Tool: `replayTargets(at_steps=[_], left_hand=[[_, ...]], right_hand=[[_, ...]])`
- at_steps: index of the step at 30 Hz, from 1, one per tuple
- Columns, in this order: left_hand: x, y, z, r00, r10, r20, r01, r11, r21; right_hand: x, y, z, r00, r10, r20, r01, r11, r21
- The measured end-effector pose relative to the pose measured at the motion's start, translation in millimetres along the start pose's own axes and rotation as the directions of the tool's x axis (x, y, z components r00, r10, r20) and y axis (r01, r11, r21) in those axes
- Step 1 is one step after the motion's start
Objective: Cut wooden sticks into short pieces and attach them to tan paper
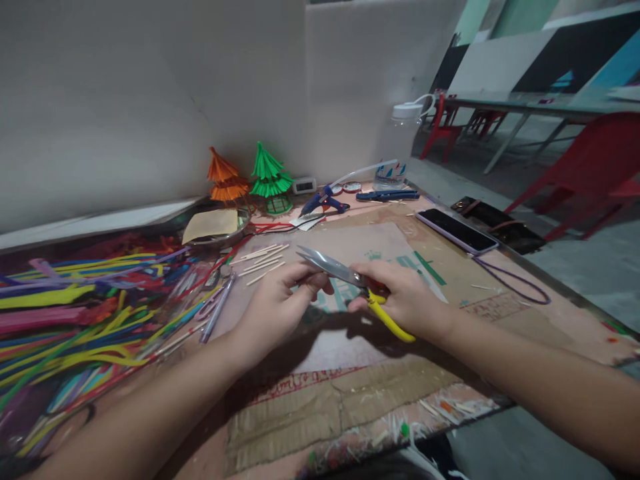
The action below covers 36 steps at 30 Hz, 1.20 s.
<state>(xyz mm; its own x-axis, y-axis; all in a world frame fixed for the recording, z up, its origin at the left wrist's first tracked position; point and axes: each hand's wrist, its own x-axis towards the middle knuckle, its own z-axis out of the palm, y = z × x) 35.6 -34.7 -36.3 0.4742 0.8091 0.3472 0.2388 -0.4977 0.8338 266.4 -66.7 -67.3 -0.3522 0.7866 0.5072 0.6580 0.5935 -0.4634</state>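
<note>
Between the two hands, above a pale sheet (370, 240), a pair of yellow-handled scissors (333, 265) is held aslant. Its long axis is laid diagonally: the tips are pointed away and to the left, the handles are brought back toward the body on the right. The handles are gripped by the right hand (405, 293), with the fingers wrapped at the loops — so the scissors are nearest to that hand at the pivot and handle end.

By the blades, on their near side, the left hand (273, 310) is held with its fingers curled in toward the thumb. Whether anything slim is pinched there cannot be told, nor can it be told whether the blade is touched by the fingertips. The blades are extended across the far side of that hand rather than aimed into its palm.

Beyond the left hand, several thin sticks (265, 274) are spread roughly side by side, close to the scissor tips but lower, at the level of the tabletop (575, 320). A pen (219, 310) is set farther left — beside a heap of coloured strips (65, 297).
</note>
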Motion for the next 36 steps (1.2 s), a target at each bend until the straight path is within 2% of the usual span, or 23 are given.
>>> replayTargets(at_steps=[6, 14, 25, 36], left_hand=[[2, -1, -2.6, 0.999, 0.024, 0.020, -0.025, 1.000, 0.004], [1, -8, -2.3, 0.999, 0.048, 0.010, -0.048, 0.997, -0.058], [1, -2, -1.5, 0.998, 0.028, 0.063, -0.028, 1.000, -0.009], [2, -1, -0.8, 0.997, 0.038, 0.070, -0.039, 0.999, 0.009]], right_hand=[[3, 4, 5, 0.998, 0.060, -0.019, -0.059, 0.996, 0.068], [4, 9, 5, 1.000, 0.004, -0.003, -0.004, 1.000, -0.016], [2, 8, 6, 0.999, -0.045, -0.001, 0.045, 0.999, -0.028], [1, 7, 5, 1.000, -0.021, 0.005, 0.021, 1.000, -0.006]])
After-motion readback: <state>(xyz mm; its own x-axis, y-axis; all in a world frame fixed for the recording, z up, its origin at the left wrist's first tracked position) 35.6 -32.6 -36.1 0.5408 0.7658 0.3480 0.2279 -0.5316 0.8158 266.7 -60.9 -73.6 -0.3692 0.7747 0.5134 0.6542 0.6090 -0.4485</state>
